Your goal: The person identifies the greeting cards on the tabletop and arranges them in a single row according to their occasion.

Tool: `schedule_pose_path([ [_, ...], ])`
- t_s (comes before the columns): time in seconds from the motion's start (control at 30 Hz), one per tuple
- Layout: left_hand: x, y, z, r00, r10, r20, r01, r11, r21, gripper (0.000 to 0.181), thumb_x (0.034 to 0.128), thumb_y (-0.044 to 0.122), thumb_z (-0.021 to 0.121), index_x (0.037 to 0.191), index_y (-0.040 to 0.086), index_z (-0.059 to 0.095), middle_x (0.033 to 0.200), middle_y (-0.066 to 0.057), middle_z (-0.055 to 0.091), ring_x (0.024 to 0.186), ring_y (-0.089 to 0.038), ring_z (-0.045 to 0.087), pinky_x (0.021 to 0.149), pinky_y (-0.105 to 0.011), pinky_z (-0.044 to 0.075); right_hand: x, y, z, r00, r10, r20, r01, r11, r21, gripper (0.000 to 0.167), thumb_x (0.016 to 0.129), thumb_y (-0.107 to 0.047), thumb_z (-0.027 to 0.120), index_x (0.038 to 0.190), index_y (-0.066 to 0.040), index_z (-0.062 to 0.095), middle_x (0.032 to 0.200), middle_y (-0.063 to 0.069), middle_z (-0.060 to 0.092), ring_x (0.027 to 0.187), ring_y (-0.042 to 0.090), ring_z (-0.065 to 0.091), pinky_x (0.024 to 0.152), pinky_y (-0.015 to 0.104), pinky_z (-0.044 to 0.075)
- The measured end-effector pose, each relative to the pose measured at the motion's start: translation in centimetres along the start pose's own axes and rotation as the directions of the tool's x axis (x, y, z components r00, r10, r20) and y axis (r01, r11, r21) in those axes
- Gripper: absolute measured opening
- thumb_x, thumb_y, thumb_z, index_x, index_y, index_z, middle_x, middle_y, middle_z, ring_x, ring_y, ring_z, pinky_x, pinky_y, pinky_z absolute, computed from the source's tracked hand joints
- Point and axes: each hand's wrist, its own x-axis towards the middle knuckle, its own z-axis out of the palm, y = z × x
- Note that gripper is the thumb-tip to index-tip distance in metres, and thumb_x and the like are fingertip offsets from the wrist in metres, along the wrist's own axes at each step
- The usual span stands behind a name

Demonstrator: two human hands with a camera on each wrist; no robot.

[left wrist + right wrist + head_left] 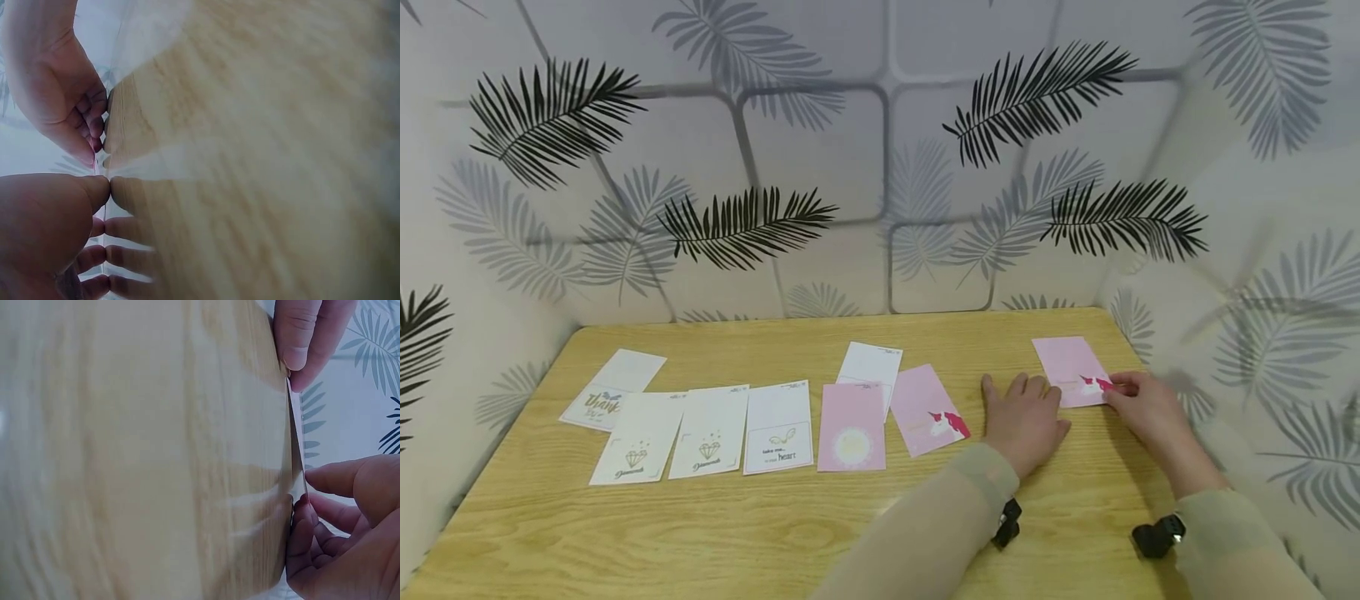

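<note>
Behind the pink sunburst card [853, 404], the whole view is filled by a leaf-patterned backdrop [820, 150], and beneath that card a wooden table [737, 533] is spread wide. In front and to the right of the sunburst card, two pale sleeves [917, 533] are seen, and here are the hands! The left hand [1022, 421], right of the sunburst card, is laid palm down, fingers extended and nothing gripped, its tips just beside the held unicorn card [1063, 358]. The right hand [1153, 417], farthest right of the sunburst card, is clamped by thumb and fingers on that card's edge. Far right of the sunburst card and slightly behind it, the held unicorn card is tilted, its pinched end raised. Just right of the sunburst card, a second unicorn card [917, 396] is laid askew; behind, a white card [868, 362] is partly covered. To the left are lined up a heart card [778, 408], two diamond cards [709, 417] and, farthest out, a thank-you card [632, 371]. Smallest, right of the sunburst card, black wrist devices [1157, 536] are worn.
</note>
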Motion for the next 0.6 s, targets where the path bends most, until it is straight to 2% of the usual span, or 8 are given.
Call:
schedule_pose_path([
  [0.17, 0.64, 0.06, 0.79, 0.998, -0.022, 0.051, 0.022, 1.000, -0.014, 0.051, 0.1135, 0.063, 0.047, 0.160, 0.044, 0.054, 0.164, 0.017, 0.048, 0.157, -0.012, 0.038, 0.126, -0.067, 0.025, 0.12, -0.01, -0.20, 0.997, 0.021, 0.069, -0.019, 0.999, -0.031, 0.057, 0.109, -0.023, 0.065, 0.148, 0.017, 0.051, 0.133, 0.038, 0.060, 0.119, 0.051, 0.057, 0.103, 0.063, 0.044],
  [0.27, 0.50, 0.00, 0.50, 0.999, -0.027, 0.040, 0.027, 1.000, -0.009, 0.050, 0.1133, 0.063, 0.048, 0.160, 0.045, 0.054, 0.164, 0.017, 0.049, 0.157, -0.012, 0.039, 0.126, -0.067, 0.026, 0.18, -0.08, -0.33, 0.996, 0.016, 0.093, -0.012, 0.999, -0.045, 0.061, 0.109, -0.024, 0.065, 0.150, 0.017, 0.048, 0.135, 0.040, 0.058, 0.119, 0.052, 0.056, 0.105, 0.064, 0.044],
  [0.43, 0.26, 0.11, 0.11, 0.999, -0.021, 0.036, 0.021, 1.000, -0.011, 0.051, 0.1136, 0.062, 0.048, 0.161, 0.045, 0.053, 0.164, 0.016, 0.049, 0.157, -0.013, 0.039, 0.127, -0.066, 0.027, 0.24, 0.10, -0.45, 0.995, -0.011, 0.096, 0.017, 0.998, -0.061, 0.064, 0.108, -0.023, 0.067, 0.150, 0.019, 0.045, 0.133, 0.042, 0.057, 0.119, 0.054, 0.056, 0.106, 0.066, 0.044],
  [0.6, 0.39, 0.31, 0.48, 0.999, -0.030, 0.043, 0.030, 1.000, -0.008, 0.050, 0.1138, 0.062, 0.047, 0.161, 0.046, 0.052, 0.164, 0.016, 0.048, 0.157, -0.012, 0.038, 0.126, -0.066, 0.026, 0.24, 0.38, -0.36, 0.995, -0.031, 0.091, 0.038, 0.996, -0.076, 0.064, 0.107, -0.023, 0.068, 0.148, 0.020, 0.046, 0.134, 0.043, 0.057, 0.122, 0.056, 0.057, 0.107, 0.067, 0.044],
])
